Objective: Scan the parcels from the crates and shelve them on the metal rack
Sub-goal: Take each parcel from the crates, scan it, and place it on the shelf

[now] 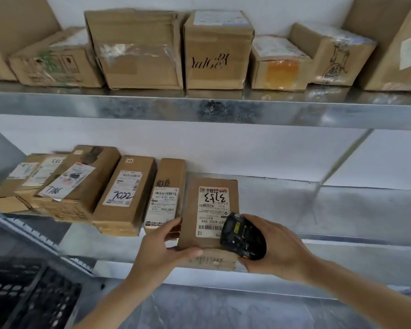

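So we've got the left hand (161,251) gripping the near-left corner of a flat brown parcel (210,210), thumb curled over the front edge and the other fingers (173,225) wrapped up along its left side. The parcel lies on the lower shelf (318,210) of the metal rack, label up, with its near end sticking out past the shelf lip. Our right hand (278,250) is closed round a black handheld scanner (243,236), fingers curled under it, and the scanner sits right over the parcel's near-right corner, covering a bit of the white label (211,207). Can't tell if it actually touches the cardboard.

Just left of our left fingers there's a row of more labelled parcels (126,193) lying flat on the same shelf, the closest one right beside the parcel we're holding. Up above the fingers, the upper shelf (199,108) carries a line of bigger cardboard boxes (217,48). Down to the lower left of our left hand there's a black plastic crate (29,298).
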`<state>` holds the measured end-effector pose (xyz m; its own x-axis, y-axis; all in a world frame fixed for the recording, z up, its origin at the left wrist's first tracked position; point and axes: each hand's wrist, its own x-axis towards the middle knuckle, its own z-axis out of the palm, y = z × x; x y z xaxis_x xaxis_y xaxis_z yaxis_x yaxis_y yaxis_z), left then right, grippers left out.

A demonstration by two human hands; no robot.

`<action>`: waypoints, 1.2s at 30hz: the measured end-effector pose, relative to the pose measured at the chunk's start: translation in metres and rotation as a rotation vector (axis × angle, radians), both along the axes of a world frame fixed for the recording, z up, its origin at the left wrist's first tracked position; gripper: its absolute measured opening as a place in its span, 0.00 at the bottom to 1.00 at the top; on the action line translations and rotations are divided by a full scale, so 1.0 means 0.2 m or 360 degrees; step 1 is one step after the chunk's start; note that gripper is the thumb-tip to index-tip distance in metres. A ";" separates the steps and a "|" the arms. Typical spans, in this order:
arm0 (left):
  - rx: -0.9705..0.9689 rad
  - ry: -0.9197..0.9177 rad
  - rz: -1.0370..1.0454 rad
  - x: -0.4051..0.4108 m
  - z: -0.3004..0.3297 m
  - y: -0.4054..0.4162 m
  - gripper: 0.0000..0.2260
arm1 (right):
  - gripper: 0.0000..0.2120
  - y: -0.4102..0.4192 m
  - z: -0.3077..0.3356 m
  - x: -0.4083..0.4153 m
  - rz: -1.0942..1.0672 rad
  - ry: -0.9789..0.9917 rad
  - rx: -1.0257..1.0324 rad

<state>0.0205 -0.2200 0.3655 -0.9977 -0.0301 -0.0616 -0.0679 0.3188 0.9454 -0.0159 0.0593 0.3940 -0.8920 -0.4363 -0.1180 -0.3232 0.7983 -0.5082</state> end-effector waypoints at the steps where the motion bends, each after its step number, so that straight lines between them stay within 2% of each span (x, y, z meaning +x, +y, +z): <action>1: -0.0015 -0.0013 0.0006 -0.02 -0.02 -0.01 0.30 | 0.40 -0.01 -0.02 -0.03 -0.0004 0.0007 -0.0007; 4: -0.0068 -0.0028 0.0002 -0.09 -0.05 -0.05 0.31 | 0.40 -0.04 -0.07 -0.10 -0.0001 0.0027 -0.0004; 8: -0.0170 0.0016 -0.0041 -0.15 -0.05 -0.06 0.26 | 0.39 -0.08 -0.12 -0.17 -0.0025 0.0031 -0.0008; 16: -0.0545 0.0130 -0.0132 -0.22 -0.03 -0.08 0.24 | 0.38 -0.10 -0.19 -0.22 -0.0056 0.0043 -0.0010; 17: -0.0635 0.0140 -0.0110 -0.23 -0.03 -0.08 0.26 | 0.38 -0.10 -0.19 -0.23 -0.0069 0.0047 -0.0016; 20: -0.0967 0.0218 -0.0043 -0.27 -0.07 -0.10 0.44 | 0.38 -0.11 -0.20 -0.25 -0.0076 0.0036 -0.0024; 22: -0.0975 0.0214 -0.0043 -0.29 -0.09 -0.11 0.47 | 0.38 -0.11 -0.20 -0.27 -0.0083 0.0032 -0.0026; 30: -0.0838 0.0207 -0.0103 -0.38 -0.09 -0.13 0.41 | 0.37 -0.12 -0.22 -0.35 -0.0093 0.0049 -0.0035; 33: -0.0799 0.0207 -0.0076 -0.41 -0.10 -0.14 0.43 | 0.37 -0.13 -0.22 -0.39 -0.0102 0.0071 -0.0023; 36: -0.0768 0.0191 -0.0058 -0.45 -0.10 -0.14 0.38 | 0.37 -0.13 -0.21 -0.43 -0.0106 0.0057 -0.0023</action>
<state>-0.0701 -0.2473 0.3449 -0.9978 0.0082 0.0658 0.0514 0.7222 0.6898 -0.1024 0.0325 0.3511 -0.9227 -0.3771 -0.0798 -0.2875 0.8112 -0.5092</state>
